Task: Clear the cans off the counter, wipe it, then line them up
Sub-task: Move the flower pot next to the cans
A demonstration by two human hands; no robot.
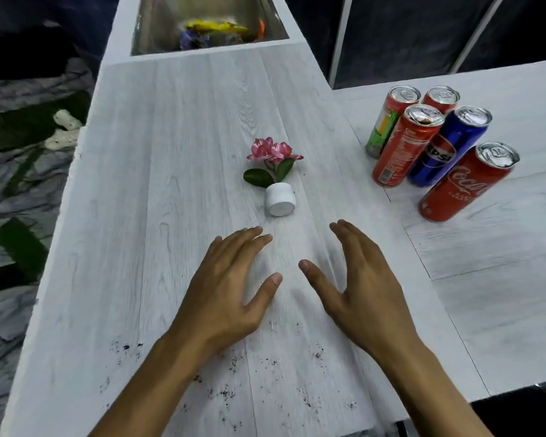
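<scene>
Several drink cans stand clustered on the right part of the white wood-grain counter (171, 152): a red Coca-Cola can (464, 184) nearest, a blue Pepsi can (445, 149), a red can (404, 146) beside it, a red, yellow and green can (388, 121) behind, and another red can (440, 97) at the back. My left hand (230, 288) lies flat on the counter with its fingers apart. My right hand (360, 282) hovers open just to its right, palm turned inward. Both hands hold nothing. Dark specks (227, 392) dot the counter near my wrists.
A small white pot with pink flowers (276, 181) stands just beyond my fingertips. A steel sink (208, 26) holding yellow and purple items is sunk into the counter's far end. The counter's left edge drops to a marbled floor (19, 190).
</scene>
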